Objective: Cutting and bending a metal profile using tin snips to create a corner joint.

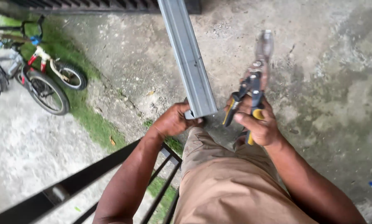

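At the far left a small bicycle (45, 81) stands on the edge of the grass. A dark metal railing (90, 174) runs across the lower left, beneath the left arm. The left hand (173, 120) closes its fingers around the near end of a long grey metal channel (189, 58), which stretches up and away over the concrete floor (327, 83). Just right of that end, the right hand (260, 124) is wrapped around the yellow-and-black handles of tin snips (252, 89), blades pointing away.
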